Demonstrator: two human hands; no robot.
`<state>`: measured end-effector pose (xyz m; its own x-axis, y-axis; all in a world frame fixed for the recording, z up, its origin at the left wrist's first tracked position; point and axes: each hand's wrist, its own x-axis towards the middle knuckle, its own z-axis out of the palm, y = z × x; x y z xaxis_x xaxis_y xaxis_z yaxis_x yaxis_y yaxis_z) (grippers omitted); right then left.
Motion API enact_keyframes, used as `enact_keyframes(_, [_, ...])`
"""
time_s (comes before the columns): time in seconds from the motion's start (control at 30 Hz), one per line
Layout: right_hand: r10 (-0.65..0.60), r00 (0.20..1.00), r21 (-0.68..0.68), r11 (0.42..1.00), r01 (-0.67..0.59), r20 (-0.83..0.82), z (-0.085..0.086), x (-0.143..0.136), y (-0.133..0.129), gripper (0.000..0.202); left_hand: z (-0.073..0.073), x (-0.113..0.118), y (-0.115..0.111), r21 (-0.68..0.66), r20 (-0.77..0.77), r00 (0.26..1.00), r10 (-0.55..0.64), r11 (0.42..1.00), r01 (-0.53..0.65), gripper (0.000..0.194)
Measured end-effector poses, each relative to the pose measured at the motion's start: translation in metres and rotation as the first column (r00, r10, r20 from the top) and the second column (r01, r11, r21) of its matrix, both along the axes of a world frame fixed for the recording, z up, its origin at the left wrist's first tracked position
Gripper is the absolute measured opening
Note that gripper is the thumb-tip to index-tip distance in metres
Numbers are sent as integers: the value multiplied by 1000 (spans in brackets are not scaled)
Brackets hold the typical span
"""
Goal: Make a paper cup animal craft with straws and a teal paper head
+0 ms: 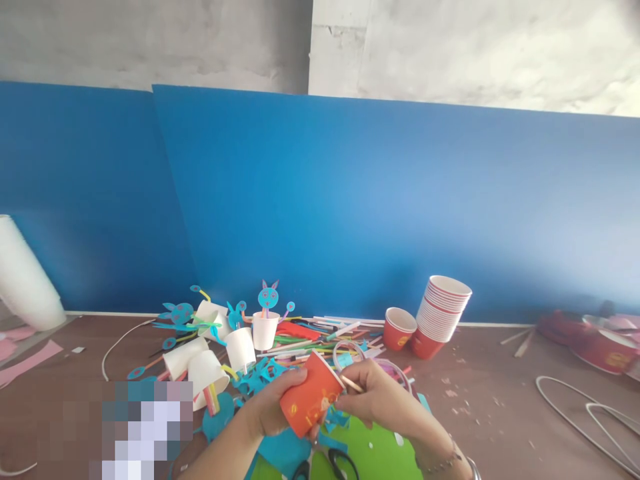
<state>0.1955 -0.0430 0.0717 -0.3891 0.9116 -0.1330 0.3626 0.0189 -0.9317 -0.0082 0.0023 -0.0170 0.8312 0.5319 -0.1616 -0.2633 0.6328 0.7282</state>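
A red paper cup (313, 395) with yellow print is gripped in my left hand (274, 404), its body tilted and its rim facing up and right. Pinched in my right hand (380, 397) is a thin pale stick (353, 384), held close to the cup's rim; whether its tip touches the cup is hidden by my fingers. Directly below the cup lie dark-handled scissors (343, 461). Under both hands are blue paper scraps (283, 453) and a green sheet (377, 450).
White cups with blue paper figures (265, 330) crowd the left, beside many coloured straws and sticks (300, 343). One red cup (399, 330) stands by a leaning stack of cups (443, 317). A white cable (570, 393) loops at right. A blue panel (325, 213) backs the table.
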Motion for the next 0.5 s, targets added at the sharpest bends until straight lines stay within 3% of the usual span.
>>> enact_keyframes(0.27, [-13,999,8,1000,13,51,0,0,0,19,10,4,-5,32,-12,999,44,999,-44,54])
enact_keyframes(0.5, [15,989,11,1000,-17,150,-3,4,-2,18,24,6,-8,209,40,999,6,978,-14,60])
